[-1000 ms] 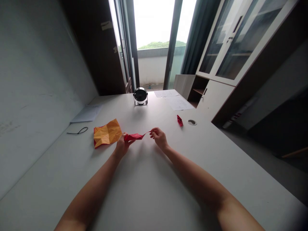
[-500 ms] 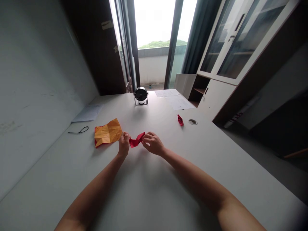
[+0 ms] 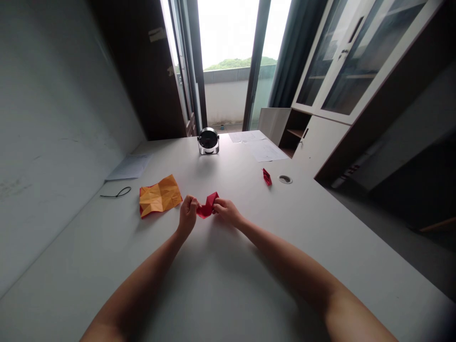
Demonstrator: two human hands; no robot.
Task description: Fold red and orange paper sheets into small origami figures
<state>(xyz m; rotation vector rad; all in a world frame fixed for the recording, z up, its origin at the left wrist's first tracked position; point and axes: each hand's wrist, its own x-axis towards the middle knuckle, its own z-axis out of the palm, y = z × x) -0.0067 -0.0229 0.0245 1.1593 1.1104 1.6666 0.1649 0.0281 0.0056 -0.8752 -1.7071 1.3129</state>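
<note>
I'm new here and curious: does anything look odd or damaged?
The orange sheet is creased, not flat; a low cabinet door stands open at right; the left wall is smudged. Nothing looks spilled.

A red paper (image 3: 207, 208), creased and folded into a narrow band, is stretched between the left fingers (image 3: 193, 206) and right fingers (image 3: 220, 205), over the white surface (image 3: 228, 280). Its middle sags into a bend; the right part rises to an angular upper tip. The left fingers hide its left end.
</note>
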